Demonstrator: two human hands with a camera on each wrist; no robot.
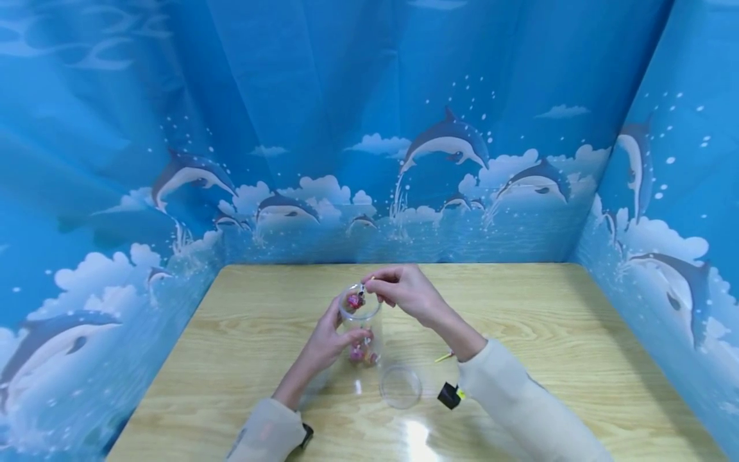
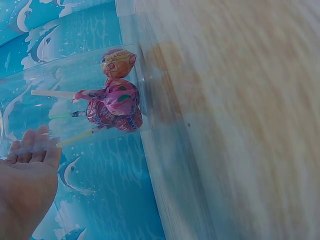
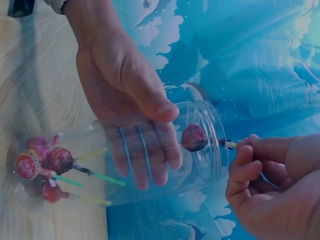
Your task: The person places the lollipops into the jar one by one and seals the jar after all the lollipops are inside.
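Observation:
A clear plastic jar (image 1: 369,327) stands upright on the table with its mouth uncovered. My left hand (image 1: 328,341) grips its side, the thumb on the near side and the fingers behind. Several wrapped lollipops (image 2: 117,102) lie at the jar's bottom, their sticks pointing toward the mouth. With thumb and index finger, my right hand (image 3: 280,175) pinches the stick of another lollipop (image 3: 194,138). That lollipop's dark red head is inside the jar, just below the rim; the fingers are outside the mouth.
A clear round lid (image 1: 401,387) lies on the wooden table (image 1: 242,359) in front of the jar. To its right is a small black object (image 1: 450,396) with a yellow part. A yellow stick (image 1: 444,357) shows near the right sleeve. Dolphin-printed blue curtains surround the table.

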